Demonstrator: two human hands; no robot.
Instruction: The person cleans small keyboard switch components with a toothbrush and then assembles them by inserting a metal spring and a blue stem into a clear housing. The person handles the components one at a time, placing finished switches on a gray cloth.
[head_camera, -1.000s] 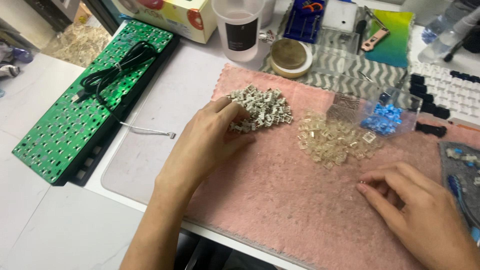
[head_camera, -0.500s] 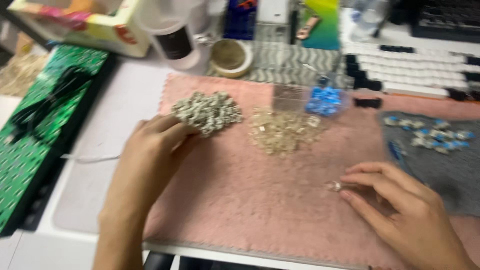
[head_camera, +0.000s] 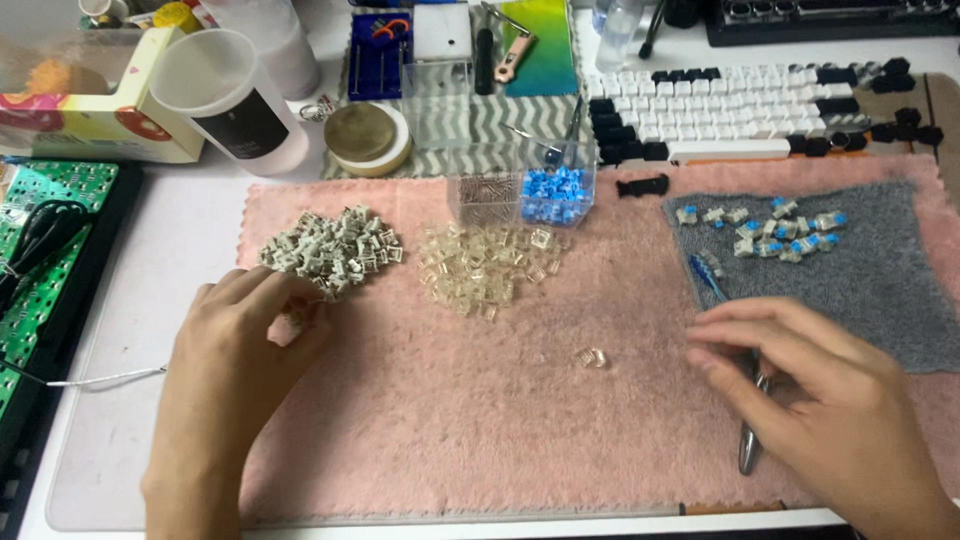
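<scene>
Resting our left hand (head_camera: 240, 350) at the grey switch pile (head_camera: 332, 247), fingers curled into its near edge; whether they pinch one we cannot tell, and our right hand (head_camera: 820, 400) covers tweezers (head_camera: 748, 440).

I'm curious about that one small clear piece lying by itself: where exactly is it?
In the head view, the lone clear piece lies on the pink mat, below the clear pile, left of the right hand.

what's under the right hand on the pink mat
Metal tweezers lie under the right hand; only the lower end shows. The rest, and whether the fingers grip it, is covered.
</scene>
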